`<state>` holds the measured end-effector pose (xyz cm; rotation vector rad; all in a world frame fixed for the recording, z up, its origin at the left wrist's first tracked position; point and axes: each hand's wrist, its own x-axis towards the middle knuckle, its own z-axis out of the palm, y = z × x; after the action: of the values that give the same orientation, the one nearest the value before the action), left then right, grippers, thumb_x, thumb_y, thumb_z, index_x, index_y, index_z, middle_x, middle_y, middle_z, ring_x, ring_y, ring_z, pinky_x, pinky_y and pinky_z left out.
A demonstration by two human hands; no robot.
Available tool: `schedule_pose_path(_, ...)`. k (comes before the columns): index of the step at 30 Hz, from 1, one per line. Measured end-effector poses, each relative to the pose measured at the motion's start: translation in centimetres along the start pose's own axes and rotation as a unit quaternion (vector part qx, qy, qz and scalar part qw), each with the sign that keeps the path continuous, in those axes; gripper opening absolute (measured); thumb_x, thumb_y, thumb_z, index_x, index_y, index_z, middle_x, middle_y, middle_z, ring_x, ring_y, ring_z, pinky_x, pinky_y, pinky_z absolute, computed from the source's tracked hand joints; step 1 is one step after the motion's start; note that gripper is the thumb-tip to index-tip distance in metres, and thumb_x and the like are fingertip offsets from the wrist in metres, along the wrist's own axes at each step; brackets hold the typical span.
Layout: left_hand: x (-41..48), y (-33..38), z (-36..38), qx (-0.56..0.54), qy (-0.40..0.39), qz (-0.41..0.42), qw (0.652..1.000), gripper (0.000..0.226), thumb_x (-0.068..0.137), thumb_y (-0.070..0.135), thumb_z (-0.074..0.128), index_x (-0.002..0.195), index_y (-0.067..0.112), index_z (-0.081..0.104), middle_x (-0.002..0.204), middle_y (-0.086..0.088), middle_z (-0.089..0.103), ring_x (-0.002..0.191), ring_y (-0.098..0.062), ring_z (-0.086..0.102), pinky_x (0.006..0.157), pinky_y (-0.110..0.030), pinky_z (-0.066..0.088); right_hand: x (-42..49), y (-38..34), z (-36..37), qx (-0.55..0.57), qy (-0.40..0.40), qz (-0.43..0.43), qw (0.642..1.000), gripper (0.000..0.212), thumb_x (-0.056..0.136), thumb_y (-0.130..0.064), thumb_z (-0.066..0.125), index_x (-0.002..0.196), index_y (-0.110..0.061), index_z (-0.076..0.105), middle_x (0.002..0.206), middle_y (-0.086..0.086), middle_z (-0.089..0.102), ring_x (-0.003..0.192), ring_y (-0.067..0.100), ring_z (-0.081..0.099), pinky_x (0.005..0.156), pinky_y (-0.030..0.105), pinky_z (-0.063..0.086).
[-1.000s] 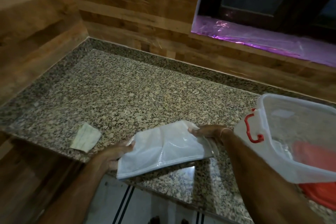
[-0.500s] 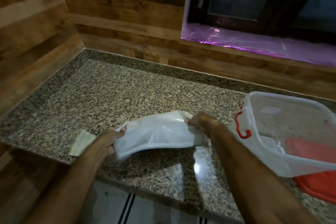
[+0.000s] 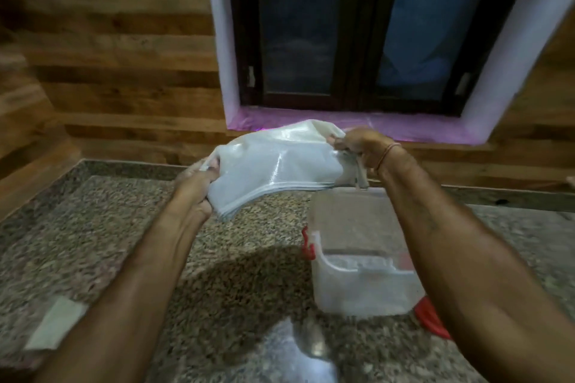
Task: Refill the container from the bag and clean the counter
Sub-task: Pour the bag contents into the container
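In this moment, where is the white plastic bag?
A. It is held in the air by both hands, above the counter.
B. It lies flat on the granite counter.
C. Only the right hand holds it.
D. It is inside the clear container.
A: the left hand and the right hand each grip one end of the white plastic bag, lifted clear of the granite counter near the clear container.

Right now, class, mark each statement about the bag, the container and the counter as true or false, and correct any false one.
1. Both hands hold the bag in the air. True.
2. The container has its lid on. False: it is open at the top.
3. The left hand grips the bag's lower end, the right hand its higher end. True.
4. The container's clasp is blue. False: it is red.
5. The scrap of paper lies inside the container. False: it lies on the counter, far left.
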<state>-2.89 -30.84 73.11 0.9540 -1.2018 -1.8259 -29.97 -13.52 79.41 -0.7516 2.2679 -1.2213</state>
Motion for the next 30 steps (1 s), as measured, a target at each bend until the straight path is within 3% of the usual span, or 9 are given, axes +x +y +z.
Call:
schedule_pose_path(3,-3.9,-3.0,7.3,-0.036,0.006,0.057,0.998,0.020,0.101,0.010,0.063,0.119,0.007,0.070,0.091,-0.006,0.072,0.072,-0.016,0.069,0.061,-0.028,0.059,-0.9,4.6,-5.8,0.036,0.010,-0.019,0.999,0.020,0.097,-0.030,0.071,0.101,-0.010,0.072,0.086,0.005,0.068,0.076,0.018,0.058,0.071,0.031,0.048)
schedule_pose_path(7,-6.8,-7.7,13.3,-0.009,0.028,0.110,0.993,0.015,0.100,0.017,0.065,0.112,0.019,0.073,0.105,-0.005,0.076,0.091,-0.019,0.072,0.066,-0.028,0.061,-2.3,10.8,-9.5,0.136,0.050,-0.050,0.988,0.019,0.099,-0.014,0.067,0.081,-0.014,0.066,0.050,-0.013,0.060,0.050,0.004,0.056,0.050,0.016,0.046)
schedule_pose_path(11,-8.7,-11.5,16.2,0.094,0.019,0.158,0.983,0.026,0.105,0.015,0.056,0.128,0.013,0.069,0.108,0.001,0.074,0.093,-0.007,0.073,0.067,-0.018,0.059,-2.3,16.5,-10.1,0.215,0.082,-0.055,0.972,0.010,0.094,-0.018,0.074,0.085,-0.015,0.070,0.072,-0.003,0.061,0.063,0.009,0.054,0.051,0.020,0.049)
schedule_pose_path(13,-9.2,-13.0,16.5,0.159,-0.010,0.170,0.973,0.033,0.106,0.013,0.052,0.137,0.014,0.065,0.119,0.001,0.073,0.105,-0.012,0.072,0.073,-0.018,0.060,-2.5,18.3,-10.2,0.265,0.083,-0.049,0.959,0.009,0.091,-0.023,0.077,0.094,-0.016,0.073,0.081,0.000,0.068,0.068,0.010,0.061,0.051,0.020,0.052)
schedule_pose_path(16,-8.8,-14.5,15.5,0.247,-0.046,0.168,0.953,0.041,0.105,0.016,0.054,0.145,0.022,0.059,0.134,0.000,0.068,0.120,-0.016,0.067,0.088,-0.031,0.062,-2.7,19.8,-10.2,0.293,0.060,-0.054,0.953,0.021,0.086,-0.033,0.080,0.098,-0.016,0.073,0.088,0.005,0.071,0.075,0.015,0.066,0.055,0.024,0.056)
schedule_pose_path(18,-8.7,-14.8,14.6,0.272,-0.074,0.164,0.945,0.040,0.105,0.024,0.054,0.144,0.031,0.058,0.135,0.003,0.068,0.121,-0.017,0.067,0.091,-0.044,0.062,-2.7,20.5,-10.2,0.302,0.039,-0.066,0.950,0.025,0.085,-0.036,0.078,0.100,-0.017,0.073,0.089,0.007,0.072,0.075,0.015,0.069,0.057,0.026,0.057)
schedule_pose_path(22,-10.2,-13.8,15.3,0.253,-0.096,0.128,0.954,0.044,0.095,0.062,0.057,0.126,0.032,0.064,0.116,0.010,0.074,0.110,-0.018,0.071,0.077,-0.031,0.062,-2.3,21.1,-10.1,0.306,0.025,-0.101,0.946,0.022,0.095,-0.020,0.072,0.112,-0.005,0.070,0.093,0.002,0.069,0.073,0.008,0.069,0.058,0.022,0.058)
schedule_pose_path(26,-10.4,-14.3,17.2,0.362,-0.025,0.089,0.928,0.081,0.055,0.096,0.067,0.113,0.044,0.045,0.123,0.004,0.065,0.115,-0.030,0.063,0.094,-0.059,0.053,-2.2,21.4,-10.2,0.294,0.015,-0.109,0.949,0.023,0.094,-0.027,0.073,0.107,-0.009,0.070,0.093,-0.001,0.069,0.081,0.013,0.066,0.064,0.029,0.058)
schedule_pose_path(30,-12.1,-14.3,19.2,0.430,0.080,0.102,0.894,0.077,0.056,0.083,0.077,0.109,0.040,0.041,0.116,0.003,0.056,0.121,-0.028,0.048,0.107,-0.056,0.037,-2.0,21.5,-10.6,0.320,-0.032,-0.083,0.943,0.072,0.082,-0.070,0.064,0.117,-0.008,0.071,0.113,0.011,0.075,0.098,0.031,0.073,0.080,0.045,0.062)
